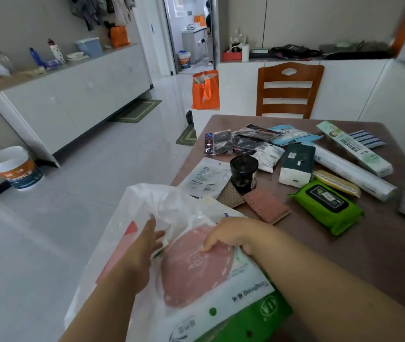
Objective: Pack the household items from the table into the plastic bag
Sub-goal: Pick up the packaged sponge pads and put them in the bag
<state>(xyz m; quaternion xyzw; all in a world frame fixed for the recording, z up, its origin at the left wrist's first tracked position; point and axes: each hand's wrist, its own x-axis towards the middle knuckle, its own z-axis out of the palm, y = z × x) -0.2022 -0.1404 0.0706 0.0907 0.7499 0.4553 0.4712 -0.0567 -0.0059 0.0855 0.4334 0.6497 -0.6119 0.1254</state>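
- Head view: a white plastic bag point(147, 206) is held open at the table's point(381, 255) near left corner, its mouth hanging over the edge.
- The bag's rim is gripped by the left hand point(147, 233), fingers curled into the crumpled plastic.
- A pink pack point(191, 267) is pinched by the right hand point(233, 235), thumb on top, fingers tucked beneath; the pack is seen partly through the bag's film, so it seems to be halfway inside.
- A white-and-green printed sheet or package point(245, 299) lies under the pink pack; whether it is in the bag cannot be told.
- Farther back on the table, other items are spread loose: a black roll point(243, 172) standing upright, two textured pads point(266, 204) just beside it, one tan and one reddish.
- A green wipes pack point(327, 206) is seen to the right, a yellow sponge point(336, 182) just behind it.
- A dark green tissue pack point(296, 164), a clear film roll point(354, 172) and a long box point(354, 148) are laid in a row beyond.
- Dark sachets point(231, 143) and a flat white pouch point(206, 177) lie at the table's left side.
- A wooden chair point(289, 90) stands at the far edge.
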